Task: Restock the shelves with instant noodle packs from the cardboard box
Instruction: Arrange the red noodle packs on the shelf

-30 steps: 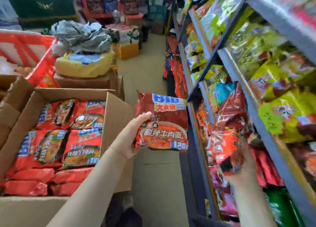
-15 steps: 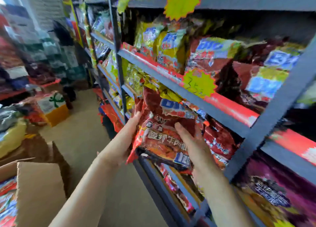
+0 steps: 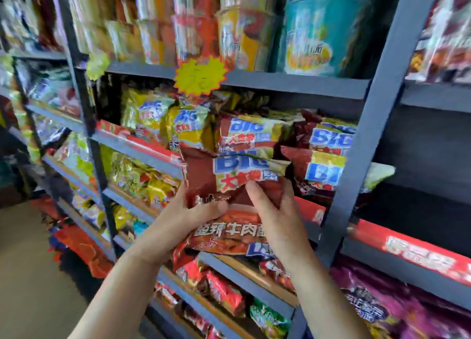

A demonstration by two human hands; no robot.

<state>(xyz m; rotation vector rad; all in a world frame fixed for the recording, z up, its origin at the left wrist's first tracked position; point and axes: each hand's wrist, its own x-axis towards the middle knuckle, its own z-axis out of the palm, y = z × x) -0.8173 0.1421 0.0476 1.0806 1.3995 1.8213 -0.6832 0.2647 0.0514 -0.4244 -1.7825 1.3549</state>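
Directly behind held noodle pack [image 3: 229, 185]: stacked packs [image 3: 318, 155], grey upright [image 3: 367, 134] right.

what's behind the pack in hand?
Behind the held pack, gripped by the left hand and right hand, dark red BIG packs lie stacked on the shelf. How deep the stack goes is hidden.

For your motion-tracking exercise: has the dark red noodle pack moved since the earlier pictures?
Yes. The dark red noodle pack, gripped by both hands, has gone up, from below the red-edged shelf to across its front edge.
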